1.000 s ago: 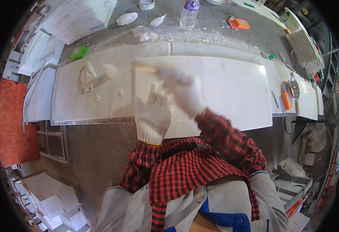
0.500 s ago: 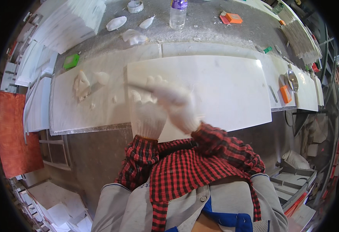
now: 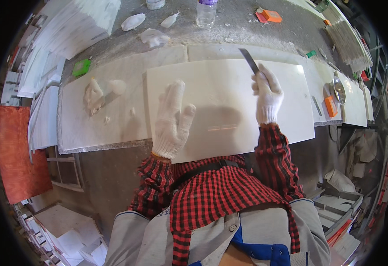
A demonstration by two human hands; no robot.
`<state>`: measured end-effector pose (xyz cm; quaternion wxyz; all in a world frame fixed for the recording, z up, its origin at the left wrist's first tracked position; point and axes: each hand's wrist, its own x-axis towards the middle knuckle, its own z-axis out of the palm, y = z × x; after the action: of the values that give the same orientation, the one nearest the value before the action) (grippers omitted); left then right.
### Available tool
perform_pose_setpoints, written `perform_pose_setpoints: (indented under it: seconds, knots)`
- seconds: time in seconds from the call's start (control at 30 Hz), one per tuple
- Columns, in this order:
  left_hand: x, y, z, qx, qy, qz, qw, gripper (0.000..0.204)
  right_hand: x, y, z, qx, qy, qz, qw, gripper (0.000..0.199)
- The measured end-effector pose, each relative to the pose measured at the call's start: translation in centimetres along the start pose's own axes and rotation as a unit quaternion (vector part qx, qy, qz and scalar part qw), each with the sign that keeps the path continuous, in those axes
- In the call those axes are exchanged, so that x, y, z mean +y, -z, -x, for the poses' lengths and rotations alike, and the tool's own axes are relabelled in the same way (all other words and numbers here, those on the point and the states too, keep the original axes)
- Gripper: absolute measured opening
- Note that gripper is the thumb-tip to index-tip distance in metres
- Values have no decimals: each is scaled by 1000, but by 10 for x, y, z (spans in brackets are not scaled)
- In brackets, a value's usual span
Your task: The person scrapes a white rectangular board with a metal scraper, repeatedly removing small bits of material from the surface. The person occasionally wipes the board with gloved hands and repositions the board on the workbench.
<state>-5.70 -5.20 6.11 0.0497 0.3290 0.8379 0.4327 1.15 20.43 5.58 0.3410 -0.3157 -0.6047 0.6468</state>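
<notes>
My left hand (image 3: 171, 122), in a white knit glove, is over the left part of a glossy white slab (image 3: 220, 88). Its fingers are stretched out, the thumb stands apart, and it holds nothing. Toward the slab's right side, my right hand (image 3: 268, 95), gloved alike, is closed around one end of a flat dark metal blade (image 3: 249, 60). The blade's free end points away and to the left, past the slab's far edge. Whether either hand touches the slab I cannot tell.
Left of the slab lie a crumpled white glove (image 3: 94, 96) and a green box (image 3: 81, 67). A clear bottle (image 3: 206, 15) stands at the back. On the right are a second blade (image 3: 316, 105), an orange box (image 3: 331, 106) and a metal bowl (image 3: 339, 91). Stacked slabs (image 3: 76, 26) rise at far left.
My hands have parted from close together above the slab's left part. My right hand has swung right with the blade. My left hand now shows its fingers spread.
</notes>
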Motion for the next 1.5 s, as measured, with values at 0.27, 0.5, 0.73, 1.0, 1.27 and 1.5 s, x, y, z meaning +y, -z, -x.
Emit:
perform_pose_setpoints:
  seconds: [0.27,0.5,0.73,1.0,1.27,1.5]
  knots:
    - [-15,-37,-4,-152,-177,-229,945,70,42,127,27,167,-24,96,981,29]
    - [-29,-40,-79,-158,-186,-316,917,57,50,135,38,206,-8,106,973,26]
    - [-63,-3,-112,154,-136,-159,966,52,58,131,35,198,37,139,970,26]
    - [7,-69,-106,-211,-256,-49,942,49,66,138,33,183,41,159,969,27]
    - [16,-125,-149,-303,-372,-355,802,58,59,135,37,188,41,168,967,25]
    - [-71,-64,-180,-23,-129,-296,946,72,61,128,35,190,64,170,965,24]
